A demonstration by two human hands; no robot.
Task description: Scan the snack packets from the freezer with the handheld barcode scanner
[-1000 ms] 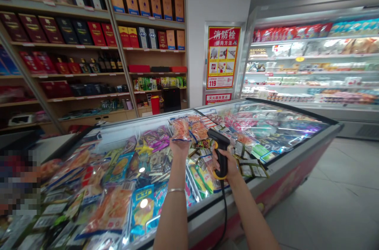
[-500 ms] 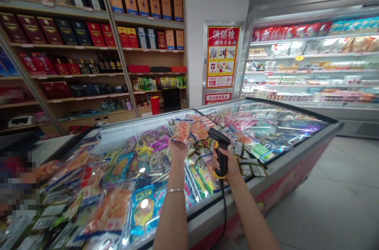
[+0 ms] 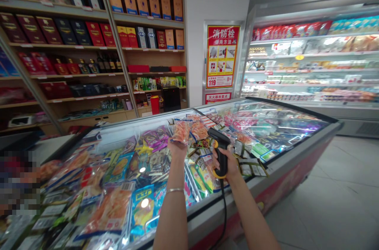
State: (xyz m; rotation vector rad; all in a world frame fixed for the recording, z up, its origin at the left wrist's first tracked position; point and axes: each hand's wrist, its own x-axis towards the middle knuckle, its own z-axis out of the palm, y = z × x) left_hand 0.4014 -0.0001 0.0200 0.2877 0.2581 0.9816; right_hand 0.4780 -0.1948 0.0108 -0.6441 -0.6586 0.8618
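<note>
My left hand (image 3: 178,148) is closed on a clear plastic packet of orange-brown food (image 3: 181,131), held over the freezer's glass top. My right hand (image 3: 231,166) is wrapped round the grip of a black and yellow barcode scanner (image 3: 219,136), its head tilted toward the packet. A cable (image 3: 224,206) hangs from the scanner's handle past the freezer's edge. Just right of the held packet lies a similar packet (image 3: 199,130). Dark green packets (image 3: 251,166) lie on the glass beside my right hand. What the packets contain exactly I cannot make out.
The chest freezer (image 3: 296,181) runs across the front, frozen goods under its glass. More orange-brown packets (image 3: 111,207) are piled at the left. Shelves of boxed bottles (image 3: 142,2) stand behind, and an open chiller (image 3: 314,62) at the right. Tiled floor (image 3: 331,198) lies right of the freezer.
Almost nothing differs. Both hands keep their places, with the packet and the scanner held as before.
</note>
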